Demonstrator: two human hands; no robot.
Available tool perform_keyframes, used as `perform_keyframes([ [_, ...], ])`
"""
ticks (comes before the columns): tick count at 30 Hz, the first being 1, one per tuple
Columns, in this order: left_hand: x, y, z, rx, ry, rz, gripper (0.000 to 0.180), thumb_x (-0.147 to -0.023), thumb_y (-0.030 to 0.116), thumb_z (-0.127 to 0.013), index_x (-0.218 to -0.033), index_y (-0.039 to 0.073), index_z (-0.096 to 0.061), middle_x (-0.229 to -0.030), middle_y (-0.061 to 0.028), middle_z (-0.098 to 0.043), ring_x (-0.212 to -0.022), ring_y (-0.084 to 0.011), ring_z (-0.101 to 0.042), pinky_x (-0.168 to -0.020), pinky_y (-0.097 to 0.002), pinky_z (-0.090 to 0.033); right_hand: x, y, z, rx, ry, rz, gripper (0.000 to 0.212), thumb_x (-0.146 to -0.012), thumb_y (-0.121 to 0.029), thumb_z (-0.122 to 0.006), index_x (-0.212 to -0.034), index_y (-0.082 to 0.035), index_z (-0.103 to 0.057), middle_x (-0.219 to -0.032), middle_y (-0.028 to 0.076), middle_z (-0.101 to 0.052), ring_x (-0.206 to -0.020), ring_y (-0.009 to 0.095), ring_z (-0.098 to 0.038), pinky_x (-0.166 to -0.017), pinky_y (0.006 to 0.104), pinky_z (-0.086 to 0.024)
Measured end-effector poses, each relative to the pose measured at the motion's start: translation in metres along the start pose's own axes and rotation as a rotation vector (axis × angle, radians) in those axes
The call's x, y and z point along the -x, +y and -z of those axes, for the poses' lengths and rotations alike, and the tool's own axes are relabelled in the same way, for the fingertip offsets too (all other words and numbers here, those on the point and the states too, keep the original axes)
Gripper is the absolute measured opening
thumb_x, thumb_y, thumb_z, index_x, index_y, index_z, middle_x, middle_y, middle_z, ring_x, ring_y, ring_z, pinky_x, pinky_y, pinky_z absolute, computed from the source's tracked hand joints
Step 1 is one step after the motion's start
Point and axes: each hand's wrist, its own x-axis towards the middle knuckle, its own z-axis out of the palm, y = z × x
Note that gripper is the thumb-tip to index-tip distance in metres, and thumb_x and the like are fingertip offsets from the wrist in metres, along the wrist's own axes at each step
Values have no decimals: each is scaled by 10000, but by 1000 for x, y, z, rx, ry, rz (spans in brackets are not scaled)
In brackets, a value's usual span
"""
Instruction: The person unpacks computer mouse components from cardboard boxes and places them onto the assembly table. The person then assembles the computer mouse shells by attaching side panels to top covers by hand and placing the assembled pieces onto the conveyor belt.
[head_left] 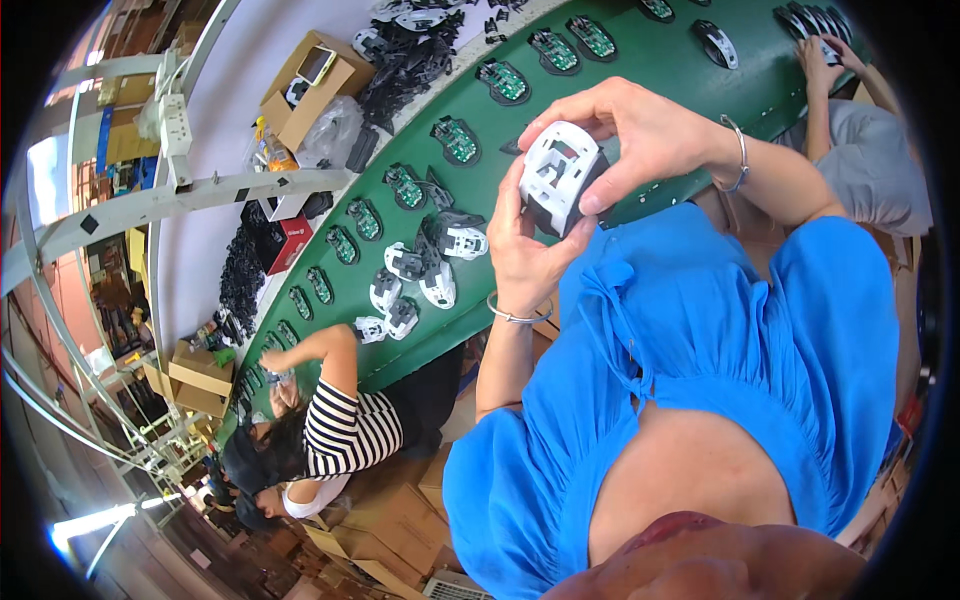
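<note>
Both hands grip a white computer mouse shell (562, 160) with a black base, held tilted above the green work surface (480, 135). Openings in the white cover show dark parts inside. My left hand (530, 258) wraps its lower left side, the thumb along the black edge. From the upper right my right hand (655, 132) closes over it, thumb pressing the side. To the left of my hands lies a loose group of white-and-black mouse shells (437, 285). Black mouse bases with green circuit boards (503, 80) lie in staggered rows farther back.
A co-worker in a striped top (350, 430) leans over the surface at left; another person's hands (825, 65) handle mice at far right. Beyond the surface are an open carton (320, 85), heaped black parts (405, 75) and a white metal frame (250, 185).
</note>
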Motion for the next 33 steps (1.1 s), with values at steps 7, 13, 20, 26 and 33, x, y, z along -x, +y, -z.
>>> perform_keyframes([
  [7, -1, -6, 6, 151, -65, 208, 722, -678, 40, -737, -1297, -46, -375, -1167, -115, -528, -1080, -183, -521, -942, -324, -415, 0, 11, -3, -13, 68, -190, 540, -616, -135, -774, -1098, 38, -599, -985, 85, -650, -896, 124, -604, -823, 270, -486],
  [13, -10, 4, 23, 146, -169, 342, 582, -728, 35, -717, -1231, -54, -438, -1141, -119, -552, -1055, -169, -543, -934, -303, -430, -10, 10, 12, -159, 228, -310, 468, -672, -203, -733, -1069, 14, -614, -967, 71, -652, -889, 118, -602, -791, 246, -474],
  [20, -22, 16, 32, 136, -274, 528, 443, -769, 39, -675, -1159, -72, -497, -1067, -122, -602, -933, -176, -613, -878, -292, -467, -20, 5, 23, -145, -24, -391, 385, -701, -150, -678, -1028, 35, -593, -872, 69, -646, -736, 96, -593, -667, 236, -495],
  [26, -19, 13, 31, -131, -306, 436, 492, -720, 17, -709, -1149, -97, -497, -1030, -118, -612, -919, -142, -605, -829, -269, -501, -34, -16, 29, 310, -217, -346, 674, -631, -321, -796, -1112, 83, -551, -980, 152, -649, -870, 190, -616, -782, 272, -489],
  [33, -24, -30, 43, -58, -350, 602, 357, -733, 73, -695, -1013, -114, -577, -862, -124, -643, -690, -149, -636, -650, -257, -542, -22, 60, 4, 64, -71, -438, 473, -603, -237, -778, -949, 58, -646, -835, 88, -654, -725, 128, -606, -651, 251, -495],
])
